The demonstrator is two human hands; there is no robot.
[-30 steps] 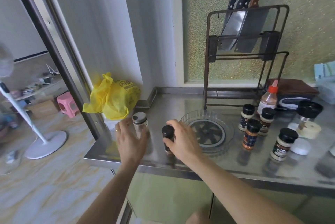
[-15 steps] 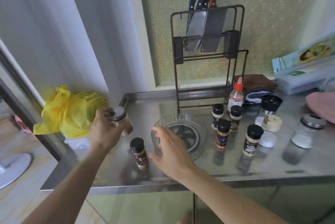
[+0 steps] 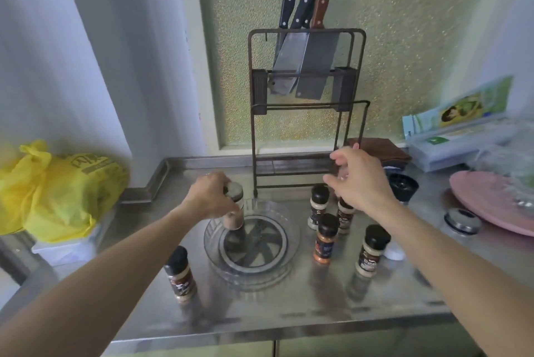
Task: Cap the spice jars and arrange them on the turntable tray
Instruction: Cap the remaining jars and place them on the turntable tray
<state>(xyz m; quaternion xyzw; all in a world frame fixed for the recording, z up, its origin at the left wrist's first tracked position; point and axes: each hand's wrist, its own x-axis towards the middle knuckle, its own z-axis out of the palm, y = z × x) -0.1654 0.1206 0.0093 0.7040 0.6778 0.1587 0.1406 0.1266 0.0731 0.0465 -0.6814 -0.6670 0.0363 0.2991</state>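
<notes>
My left hand (image 3: pixel 209 197) grips a clear glass jar with a silver lid (image 3: pixel 234 206) and holds it at the back left of the clear round turntable tray (image 3: pixel 286 252). My right hand (image 3: pixel 358 180) hovers open above several black-capped spice jars (image 3: pixel 319 206) to the right of the tray, holding nothing. An orange-filled jar (image 3: pixel 326 239) and a pale-filled jar (image 3: pixel 371 251) stand nearer the front. One more black-capped jar (image 3: pixel 180 274) stands alone left of the tray.
A metal knife rack (image 3: pixel 306 108) with cleavers stands behind the tray. A yellow plastic bag (image 3: pixel 57 186) lies at the left. A black grinder (image 3: pixel 403 187), a silver-lidded glass jar (image 3: pixel 462 222) and a pink plate (image 3: pixel 491 200) sit at the right. The steel counter's front edge (image 3: pixel 260 330) is close.
My left hand carried the silver-lidded jar from the counter's left side to the tray. My right hand left the lone black-capped jar and rose over the jars on the right.
</notes>
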